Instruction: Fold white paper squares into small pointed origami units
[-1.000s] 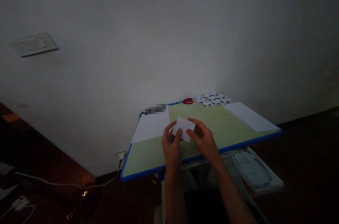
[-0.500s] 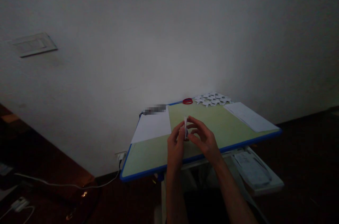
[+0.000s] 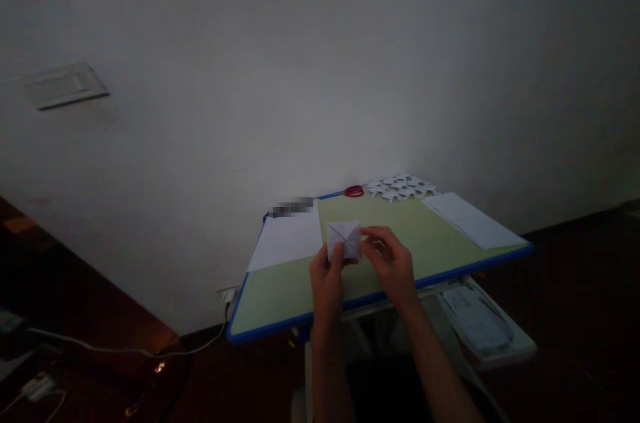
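Observation:
A small square of white paper point(image 3: 345, 238) with diagonal creases is held up above the green desk point(image 3: 280, 293). My left hand point(image 3: 327, 280) pinches its lower left edge between thumb and fingers. My right hand point(image 3: 393, 263) grips the paper's right edge with the fingers curled. The creased face of the paper is turned toward me.
A white sheet point(image 3: 287, 236) lies on the desk's left, another sheet point(image 3: 473, 220) on its right. Several folded white paper shapes point(image 3: 403, 186) and a red ring point(image 3: 354, 191) sit at the far edge by the wall. A shelf point(image 3: 480, 330) hangs below right; cables point(image 3: 115, 346) cross the floor.
The paper was flat a second ago, then turned edge-on, and now shows its creased square face. Both hands stayed on it and shifted slightly.

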The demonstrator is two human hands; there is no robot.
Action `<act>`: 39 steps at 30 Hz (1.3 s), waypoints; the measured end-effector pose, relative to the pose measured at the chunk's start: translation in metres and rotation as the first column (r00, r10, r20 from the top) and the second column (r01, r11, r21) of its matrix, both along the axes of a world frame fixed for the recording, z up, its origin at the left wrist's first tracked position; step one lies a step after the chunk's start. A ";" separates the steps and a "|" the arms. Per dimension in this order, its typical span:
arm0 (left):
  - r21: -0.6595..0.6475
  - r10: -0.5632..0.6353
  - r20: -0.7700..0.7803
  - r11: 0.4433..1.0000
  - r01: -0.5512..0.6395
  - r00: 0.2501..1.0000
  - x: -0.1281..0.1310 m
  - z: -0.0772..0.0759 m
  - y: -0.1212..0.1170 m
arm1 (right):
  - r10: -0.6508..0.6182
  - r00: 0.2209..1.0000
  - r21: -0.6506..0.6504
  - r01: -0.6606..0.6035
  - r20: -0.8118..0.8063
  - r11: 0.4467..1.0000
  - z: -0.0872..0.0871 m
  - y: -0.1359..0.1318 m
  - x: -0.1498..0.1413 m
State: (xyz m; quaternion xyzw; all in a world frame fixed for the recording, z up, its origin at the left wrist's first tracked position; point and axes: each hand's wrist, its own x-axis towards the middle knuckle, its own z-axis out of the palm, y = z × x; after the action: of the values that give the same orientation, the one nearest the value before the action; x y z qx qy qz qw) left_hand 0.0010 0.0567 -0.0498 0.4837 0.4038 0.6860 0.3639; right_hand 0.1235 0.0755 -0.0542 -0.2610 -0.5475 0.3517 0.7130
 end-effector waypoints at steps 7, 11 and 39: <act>-0.004 -0.025 -0.018 1.000 0.025 1.000 0.000 0.000 -0.001 | -0.091 0.995 -0.107 0.085 -0.047 0.991 0.000 0.005 -0.004; -0.009 0.002 -0.024 1.000 -0.003 1.000 0.002 0.005 -0.003 | -0.034 0.999 -0.136 0.031 -0.023 0.990 -0.001 0.006 -0.002; -0.069 0.095 0.072 0.994 -0.090 0.993 0.005 0.006 -0.002 | -0.017 0.994 -0.016 0.019 0.106 1.000 -0.001 0.006 -0.003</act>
State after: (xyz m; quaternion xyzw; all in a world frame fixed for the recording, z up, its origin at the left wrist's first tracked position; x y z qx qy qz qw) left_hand 0.0062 0.0551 -0.0441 0.4260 0.4342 0.7061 0.3625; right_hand 0.1209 0.0819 -0.0548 -0.2901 -0.5792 0.3355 0.6840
